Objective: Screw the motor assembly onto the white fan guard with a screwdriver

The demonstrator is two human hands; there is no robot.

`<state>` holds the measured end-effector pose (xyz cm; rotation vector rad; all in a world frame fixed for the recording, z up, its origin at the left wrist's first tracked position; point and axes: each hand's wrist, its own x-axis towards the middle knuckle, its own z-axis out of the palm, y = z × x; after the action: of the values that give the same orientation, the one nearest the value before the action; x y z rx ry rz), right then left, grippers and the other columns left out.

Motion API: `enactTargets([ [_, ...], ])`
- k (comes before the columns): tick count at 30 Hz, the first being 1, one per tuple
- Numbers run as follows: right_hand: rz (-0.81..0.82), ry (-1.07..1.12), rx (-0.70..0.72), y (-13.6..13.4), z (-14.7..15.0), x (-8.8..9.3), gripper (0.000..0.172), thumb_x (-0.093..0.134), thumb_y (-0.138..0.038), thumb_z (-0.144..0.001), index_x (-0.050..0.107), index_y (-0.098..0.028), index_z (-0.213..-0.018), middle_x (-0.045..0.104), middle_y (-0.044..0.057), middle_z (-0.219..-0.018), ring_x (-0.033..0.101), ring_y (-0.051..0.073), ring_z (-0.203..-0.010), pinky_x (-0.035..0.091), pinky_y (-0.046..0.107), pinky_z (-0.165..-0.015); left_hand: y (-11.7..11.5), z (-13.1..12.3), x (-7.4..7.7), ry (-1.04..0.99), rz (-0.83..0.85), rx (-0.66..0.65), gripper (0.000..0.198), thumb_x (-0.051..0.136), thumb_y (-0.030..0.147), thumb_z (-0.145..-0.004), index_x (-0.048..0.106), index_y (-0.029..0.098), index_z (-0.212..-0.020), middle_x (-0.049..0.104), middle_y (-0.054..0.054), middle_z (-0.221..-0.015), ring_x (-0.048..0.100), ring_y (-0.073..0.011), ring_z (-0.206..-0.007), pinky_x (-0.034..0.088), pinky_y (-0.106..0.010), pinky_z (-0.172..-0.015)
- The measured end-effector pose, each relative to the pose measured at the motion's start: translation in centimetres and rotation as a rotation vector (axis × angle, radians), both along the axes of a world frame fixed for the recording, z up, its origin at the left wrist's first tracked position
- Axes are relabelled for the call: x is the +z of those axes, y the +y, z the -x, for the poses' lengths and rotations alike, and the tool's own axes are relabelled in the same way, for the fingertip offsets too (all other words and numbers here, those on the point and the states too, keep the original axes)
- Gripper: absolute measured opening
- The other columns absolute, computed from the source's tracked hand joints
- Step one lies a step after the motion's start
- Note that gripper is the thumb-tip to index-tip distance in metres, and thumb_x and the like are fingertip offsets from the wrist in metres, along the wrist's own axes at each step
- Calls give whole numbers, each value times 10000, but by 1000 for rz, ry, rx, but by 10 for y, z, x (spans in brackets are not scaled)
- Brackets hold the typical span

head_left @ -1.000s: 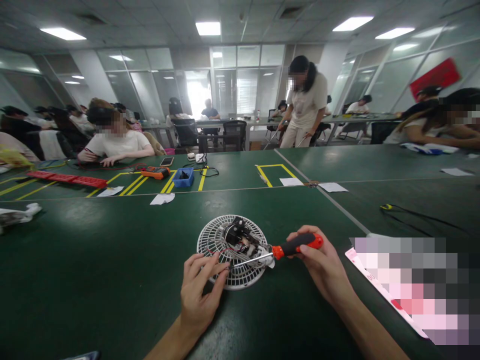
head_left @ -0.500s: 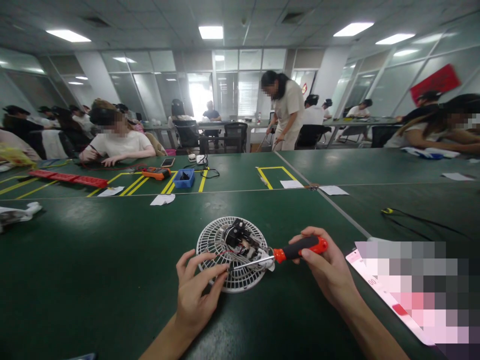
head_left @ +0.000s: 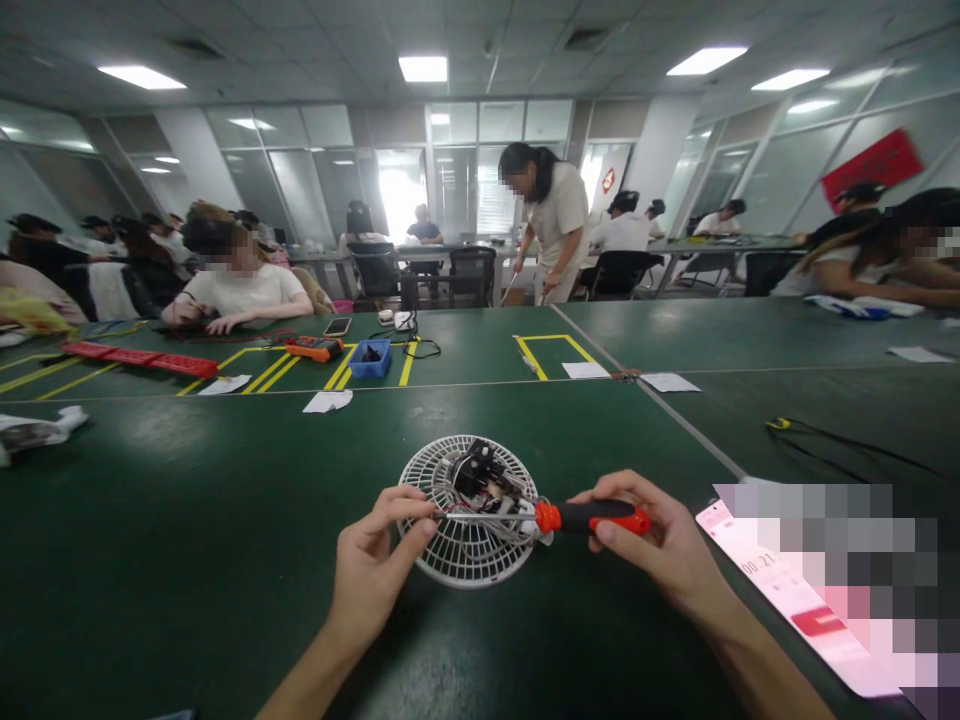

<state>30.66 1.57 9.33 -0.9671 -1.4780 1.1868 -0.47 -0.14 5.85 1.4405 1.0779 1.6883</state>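
A round white fan grille lies flat on the green table, with a small black motor and wires on top of it. My right hand is closed round the red and black handle of a screwdriver, whose metal shaft lies level and points left over the grille. My left hand sits at the grille's left edge, thumb and forefinger pinched at the shaft's tip; anything held there is too small to name.
A phone with a lit screen lies at my right. Across the table are a blue tray, an orange meter, a red strip, paper slips and a black cable. Seated people work around; one person stands at the back.
My left hand slid left off the grille and pinched at the screwdriver tip. The screwdriver swung from a slant to level. The standing person at the back walked left.
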Motion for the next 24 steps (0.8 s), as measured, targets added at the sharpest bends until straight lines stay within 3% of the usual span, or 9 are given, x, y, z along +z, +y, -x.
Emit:
enactTargets([
  [5, 17, -111, 171, -12, 8, 8, 260, 843, -366, -834, 706, -237, -1014, 745, 59, -1059, 705, 198, -852, 567, 299, -734, 3, 13, 20, -144, 90, -103, 165, 871, 328, -773, 830, 238, -905, 772, -79, -990, 695, -195, -974, 556, -275, -853],
  [10, 37, -166, 186, -16, 10, 8, 331, 654, -525, -953, 714, -228, -1085, 692, 20, -850, 553, 118, -561, 452, 246, -509, 1, 11, 31, -48, 34, -191, 121, 857, 328, -792, 817, 220, -832, 768, -76, -913, 698, -207, -963, 563, -305, -873],
  [16, -97, -400, 26, -15, 4, 14, 321, 858, -441, -766, 714, -264, -993, 704, 1, -884, 667, 214, -781, 527, 313, -686, 4, 0, 33, 50, -35, -200, 127, 809, 344, -846, 810, 219, -865, 776, -70, -881, 699, -205, -938, 556, -321, -901],
  [20, -104, -423, 37, -12, 2, 13, 226, 795, -445, -833, 692, -264, -920, 699, -11, -865, 666, 205, -761, 517, 302, -678, 10, -3, 33, 129, -71, -181, 90, 787, 307, -867, 808, 229, -905, 776, -62, -925, 691, -203, -967, 541, -322, -923],
  [24, -101, -467, 93, -11, -2, 14, 237, 676, -487, -939, 732, -256, -943, 717, 7, -853, 677, 214, -792, 501, 303, -702, 15, -9, 34, 195, -70, -166, 84, 779, 309, -873, 802, 234, -901, 772, -57, -943, 683, -208, -982, 528, -334, -937],
])
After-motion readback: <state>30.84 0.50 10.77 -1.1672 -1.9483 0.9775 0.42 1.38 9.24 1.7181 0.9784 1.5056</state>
